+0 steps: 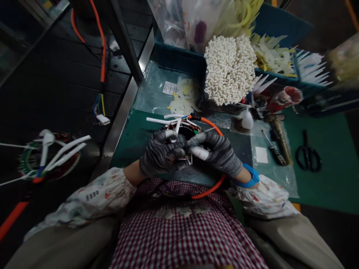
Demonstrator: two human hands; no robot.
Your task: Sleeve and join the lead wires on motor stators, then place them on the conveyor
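Left hand (159,153) and right hand (217,151), grey gloves: fingers curled, mostly closed, tips meeting over near side of black ring-shaped part (183,130). Can't tell what's pinched; fingers hide it. Ring sits between and just beyond hands, white tubes (157,120) sticking out, orange cable (211,124) looping round right hand. Right of right hand: white square (261,154), screwdriver (277,154), scissors (307,154). Beyond left hand: bag (153,89), printed label (169,87), text too small to read. Farther, beyond right hand: white stick bundle (230,69).
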